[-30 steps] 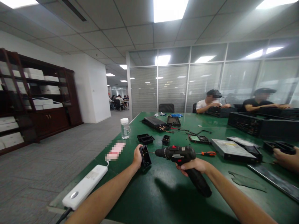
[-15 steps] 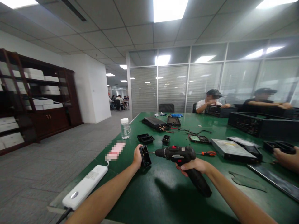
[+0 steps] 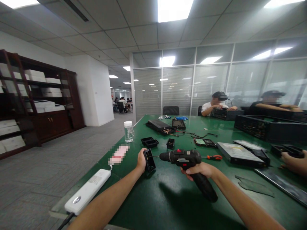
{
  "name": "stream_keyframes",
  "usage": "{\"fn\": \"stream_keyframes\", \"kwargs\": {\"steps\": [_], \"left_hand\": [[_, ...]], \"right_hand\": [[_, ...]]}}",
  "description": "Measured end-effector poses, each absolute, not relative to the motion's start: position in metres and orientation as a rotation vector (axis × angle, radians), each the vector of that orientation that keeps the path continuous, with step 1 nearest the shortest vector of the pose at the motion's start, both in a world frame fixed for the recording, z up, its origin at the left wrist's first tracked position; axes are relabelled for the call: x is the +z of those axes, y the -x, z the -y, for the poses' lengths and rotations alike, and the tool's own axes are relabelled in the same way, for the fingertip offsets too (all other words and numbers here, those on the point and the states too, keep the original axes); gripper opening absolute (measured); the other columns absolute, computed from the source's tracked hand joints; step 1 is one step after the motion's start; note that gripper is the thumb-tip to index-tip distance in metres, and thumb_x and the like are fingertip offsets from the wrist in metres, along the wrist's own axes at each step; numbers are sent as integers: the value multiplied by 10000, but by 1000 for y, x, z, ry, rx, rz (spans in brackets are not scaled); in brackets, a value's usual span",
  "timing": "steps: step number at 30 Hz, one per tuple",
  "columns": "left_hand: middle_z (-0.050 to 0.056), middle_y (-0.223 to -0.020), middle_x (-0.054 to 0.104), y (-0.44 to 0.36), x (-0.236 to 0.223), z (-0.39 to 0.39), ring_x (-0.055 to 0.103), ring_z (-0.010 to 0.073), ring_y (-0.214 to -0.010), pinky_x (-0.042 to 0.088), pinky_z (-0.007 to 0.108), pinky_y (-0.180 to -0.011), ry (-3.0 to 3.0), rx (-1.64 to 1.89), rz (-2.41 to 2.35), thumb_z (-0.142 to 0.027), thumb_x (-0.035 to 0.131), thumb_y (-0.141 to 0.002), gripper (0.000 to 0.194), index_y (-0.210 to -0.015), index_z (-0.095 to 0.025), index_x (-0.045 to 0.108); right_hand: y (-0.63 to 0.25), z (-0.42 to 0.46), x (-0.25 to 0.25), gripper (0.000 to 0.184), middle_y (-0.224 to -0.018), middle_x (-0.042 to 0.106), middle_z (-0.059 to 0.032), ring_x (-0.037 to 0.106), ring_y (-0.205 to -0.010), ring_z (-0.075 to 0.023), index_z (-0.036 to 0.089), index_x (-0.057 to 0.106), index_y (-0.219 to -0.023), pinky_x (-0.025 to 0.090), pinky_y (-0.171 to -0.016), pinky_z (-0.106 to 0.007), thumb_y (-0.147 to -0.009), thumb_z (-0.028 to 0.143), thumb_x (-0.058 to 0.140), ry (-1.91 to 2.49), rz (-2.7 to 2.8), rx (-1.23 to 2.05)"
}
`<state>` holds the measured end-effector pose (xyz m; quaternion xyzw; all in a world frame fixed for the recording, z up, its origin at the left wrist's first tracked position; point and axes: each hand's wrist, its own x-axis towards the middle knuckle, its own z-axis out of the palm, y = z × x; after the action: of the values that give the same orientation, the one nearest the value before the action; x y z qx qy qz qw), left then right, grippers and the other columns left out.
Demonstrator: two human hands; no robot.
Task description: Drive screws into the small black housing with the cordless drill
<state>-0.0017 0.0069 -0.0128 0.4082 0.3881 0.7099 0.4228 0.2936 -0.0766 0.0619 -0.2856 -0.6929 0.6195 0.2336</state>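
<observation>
My left hand (image 3: 141,160) is closed on a small black plastic box (image 3: 150,160), tilted up with its open side toward the right. In my right hand (image 3: 198,171) is a black cordless drill (image 3: 183,157), gripped by its handle and pointing left. Its thin bit reaches the open side of the box; whether the tip touches a screw is too small to tell. Behind the drill lies a screwdriver (image 3: 214,157) with an orange and black handle. Similar black boxes (image 3: 170,143) rest on the green table (image 3: 144,198) just beyond my hands.
A white power strip (image 3: 88,190) and a clear bottle (image 3: 129,132) stand at the left edge. Drives (image 3: 241,154), an opened hard drive (image 3: 205,142) and a black computer case (image 3: 268,127) lie to the right. Another person's hand (image 3: 295,162) is at the far right; two people sit across.
My hands, the drill and the black box stay practically in place. Across the table, the person in black has shifted their arms a little to the right.
</observation>
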Motion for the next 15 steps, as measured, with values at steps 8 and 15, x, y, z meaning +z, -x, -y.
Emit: {"fn": "stream_keyframes", "kwargs": {"steps": [8, 15], "left_hand": [[-36, -561, 499, 1, -13, -7, 474, 128, -500, 401, 251, -534, -1007, 1772, -990, -425, 478, -695, 235, -671, -202, 545], [-40, -548, 488, 0, -9, -3, 469, 125, -490, 402, 247, -524, -987, 1765, -991, -435, 480, -694, 240, -663, -202, 528]], "right_hand": [[-293, 78, 63, 194, -835, 599, -73, 599, -627, -176, 238, 657, -871, 517, -616, -314, -695, 318, 665, 774, 1895, 1709], [-292, 76, 61, 221, -851, 614, -86, 612, -631, -201, 234, 651, -858, 535, -636, -354, -676, 355, 679, 807, 1903, 1661]]}}
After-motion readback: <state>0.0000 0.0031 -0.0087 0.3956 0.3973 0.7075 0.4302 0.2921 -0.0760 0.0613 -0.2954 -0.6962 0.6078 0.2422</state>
